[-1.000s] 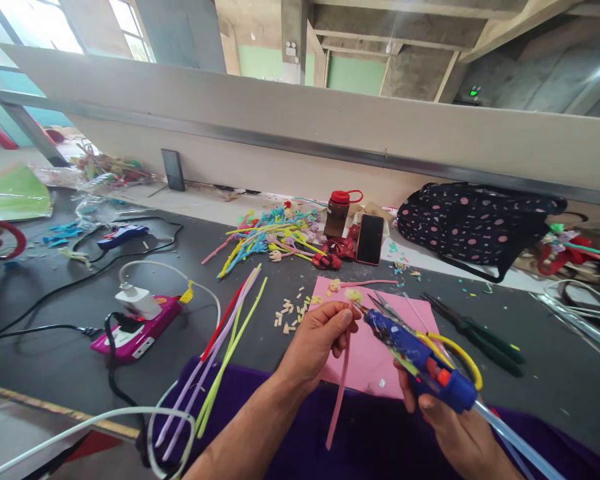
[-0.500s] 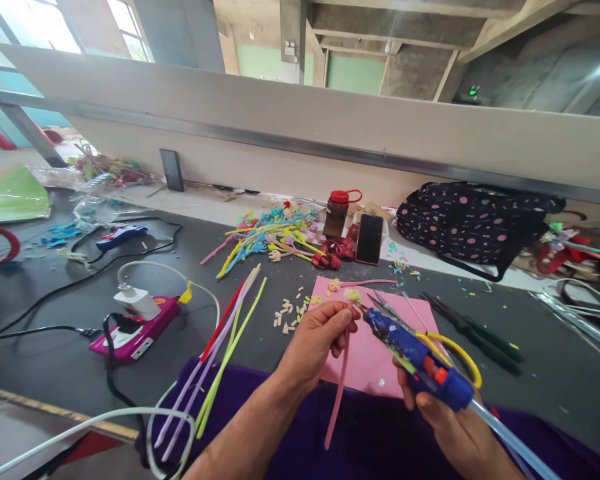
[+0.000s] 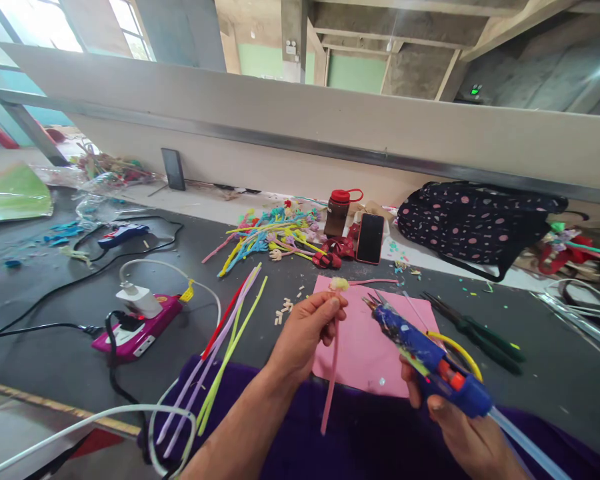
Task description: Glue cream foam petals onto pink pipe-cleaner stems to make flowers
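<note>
My left hand (image 3: 310,327) pinches a pink pipe cleaner (image 3: 331,387) just under a small pale yellow tuft (image 3: 339,285) at its top; the stem hangs down below the fingers. My right hand (image 3: 455,420) is wrapped round a blue hot glue gun (image 3: 425,353), with a clear glue stick (image 3: 525,443) coming out of its back. The gun's nozzle points up and left, a short way right of the tuft and apart from it. Beneath both hands lies a pink sheet (image 3: 365,353). Small pale cut pieces (image 3: 283,309) lie left of it.
Loose pipe cleaners (image 3: 230,333) lie left of my arm, beside a magenta power strip (image 3: 140,330). Green-handled pliers (image 3: 480,333) lie on the right. Farther back are a colourful pipe-cleaner pile (image 3: 270,237), a bottle (image 3: 338,217), a phone (image 3: 370,239) and a dark patterned bag (image 3: 475,223).
My left hand has moved slightly left with the pipe cleaner. The glue gun has shifted right and down, its nozzle now away from the tuft. A hand with a red ring-shaped thing has left the far left.
</note>
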Demonstrator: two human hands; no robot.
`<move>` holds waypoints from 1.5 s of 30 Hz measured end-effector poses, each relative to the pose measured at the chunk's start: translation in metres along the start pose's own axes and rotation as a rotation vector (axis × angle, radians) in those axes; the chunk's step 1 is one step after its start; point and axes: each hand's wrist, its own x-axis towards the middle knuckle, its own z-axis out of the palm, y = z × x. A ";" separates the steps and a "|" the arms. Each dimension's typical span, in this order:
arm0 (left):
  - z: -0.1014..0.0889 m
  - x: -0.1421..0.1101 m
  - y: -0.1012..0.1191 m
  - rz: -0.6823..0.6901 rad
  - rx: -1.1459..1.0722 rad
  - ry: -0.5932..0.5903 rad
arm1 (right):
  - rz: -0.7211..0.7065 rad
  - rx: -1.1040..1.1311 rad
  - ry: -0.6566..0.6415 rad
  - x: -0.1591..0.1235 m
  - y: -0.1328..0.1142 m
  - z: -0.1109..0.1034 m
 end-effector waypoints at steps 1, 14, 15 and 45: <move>-0.003 0.001 0.003 0.013 -0.032 0.038 | -0.029 -0.019 -0.014 0.004 -0.002 -0.001; -0.018 0.002 0.021 0.106 -0.252 0.101 | -0.148 -0.580 -0.326 0.017 -0.002 0.032; -0.018 0.002 0.022 0.104 -0.255 0.103 | -0.130 -0.597 -0.341 0.016 -0.002 0.035; -0.033 -0.007 0.041 0.204 -0.476 -0.068 | -0.316 -0.372 -0.531 0.064 -0.024 0.024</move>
